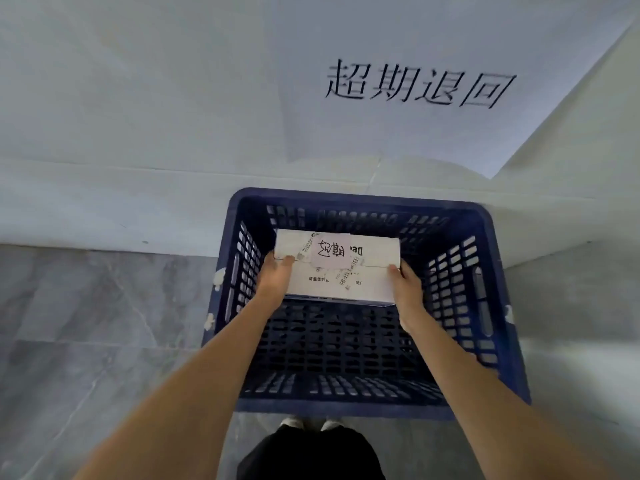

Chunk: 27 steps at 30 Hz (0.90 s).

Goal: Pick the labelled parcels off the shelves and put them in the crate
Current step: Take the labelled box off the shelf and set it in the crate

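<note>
A white cardboard parcel (367, 271) with a pink handwritten label and barcode strips is held inside the dark blue slatted crate (485, 237), toward its far wall. My left hand (274, 277) grips the parcel's left end and my right hand (407, 289) grips its right end. The parcel is level, and whether it touches the crate's floor cannot be told. The near half of the crate floor shows bare lattice.
The crate stands on a grey marbled tile floor (86, 323) against a white wall. A white paper sign (415, 84) with large black characters hangs on the wall above the crate. My shoes (311, 424) are at the crate's near edge.
</note>
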{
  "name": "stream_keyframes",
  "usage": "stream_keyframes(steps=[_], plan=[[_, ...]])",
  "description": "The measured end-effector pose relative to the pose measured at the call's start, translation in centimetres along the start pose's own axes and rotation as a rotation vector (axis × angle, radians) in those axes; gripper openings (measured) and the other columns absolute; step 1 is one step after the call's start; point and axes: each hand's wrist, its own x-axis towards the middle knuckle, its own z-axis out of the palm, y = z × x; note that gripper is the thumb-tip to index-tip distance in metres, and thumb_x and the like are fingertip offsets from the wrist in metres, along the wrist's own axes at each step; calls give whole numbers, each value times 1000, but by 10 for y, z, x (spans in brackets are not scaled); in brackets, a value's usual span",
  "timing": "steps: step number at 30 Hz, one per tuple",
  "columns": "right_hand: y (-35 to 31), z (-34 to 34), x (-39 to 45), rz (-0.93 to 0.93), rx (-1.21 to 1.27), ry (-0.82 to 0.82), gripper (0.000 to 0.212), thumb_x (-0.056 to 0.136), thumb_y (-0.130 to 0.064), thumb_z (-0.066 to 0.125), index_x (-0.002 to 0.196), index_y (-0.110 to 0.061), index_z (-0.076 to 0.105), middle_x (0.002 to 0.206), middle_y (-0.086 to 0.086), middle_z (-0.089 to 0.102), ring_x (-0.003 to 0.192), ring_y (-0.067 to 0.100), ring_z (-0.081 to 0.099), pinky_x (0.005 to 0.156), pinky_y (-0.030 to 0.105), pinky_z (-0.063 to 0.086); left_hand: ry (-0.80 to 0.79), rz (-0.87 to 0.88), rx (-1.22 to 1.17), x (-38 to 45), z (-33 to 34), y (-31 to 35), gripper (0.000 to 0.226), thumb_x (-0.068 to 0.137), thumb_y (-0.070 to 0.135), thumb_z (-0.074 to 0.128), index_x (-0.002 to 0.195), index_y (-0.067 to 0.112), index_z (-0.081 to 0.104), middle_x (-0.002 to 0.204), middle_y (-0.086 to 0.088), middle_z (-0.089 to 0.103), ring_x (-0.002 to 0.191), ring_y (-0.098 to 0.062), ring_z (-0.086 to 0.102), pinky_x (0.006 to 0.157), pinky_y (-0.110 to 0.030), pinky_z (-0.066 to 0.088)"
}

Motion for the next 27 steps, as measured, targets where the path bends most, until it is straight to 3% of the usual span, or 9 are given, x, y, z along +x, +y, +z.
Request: stream_keyframes(steps=[2,6,9,12,16,18,22,27], plan=[[15,12,18,20,15,-4,41,103,-24,45,143,-19,47,132,4,55,107,18,54,85,30,44,20,-24,1,23,5,-15,45,94,33,50,136,19,45,122,-7,60,103,-26,59,92,-41,50],[35,32,37,27,12,-33,42,103,-22,46,144,-15,46,136,6,54,106,14,52,86,25,41,59,-63,0,48,9,-36,46,93,34,55,134,17,44,117,-3,59,102,-25,58,92,-39,49],[43,44,42,26,10,-37,43,103,-24,45,145,-17,44,137,6,53,107,14,52,86,25,41,119,-49,71,59,7,-46,63,84,51,58,136,21,40,127,-6,58,108,-28,59,93,-46,51],[45,52,41,23,-1,-42,43,104,-23,43,146,-18,42,135,6,53,106,14,51,85,26,41,174,-26,174,61,6,-42,65,90,48,55,144,19,31,136,-8,51,116,-31,55,93,-44,49],[39,55,37,33,-45,-83,44,105,-25,40,148,-19,35,138,6,50,107,15,49,88,27,40,182,31,223,55,3,-37,74,93,45,53,151,17,19,150,-9,36,130,-30,44,104,-46,44],[31,52,33,54,-68,-84,49,105,-29,39,152,-22,27,146,7,45,116,20,49,92,28,39,165,63,215,44,3,-32,71,95,40,52,152,15,18,152,-7,31,136,-27,38,108,-42,39],[-5,44,0,44,-1,26,49,105,-31,36,152,-23,27,151,5,39,132,24,44,101,29,37,86,67,262,5,1,-7,69,99,44,40,155,18,9,162,0,7,149,-19,7,121,-40,10],[-78,28,-54,-15,83,36,46,105,-34,32,149,-18,36,152,0,38,137,17,37,106,23,28,13,82,113,-54,-11,66,65,99,48,36,154,20,15,161,-1,14,148,-21,14,120,-43,15]])
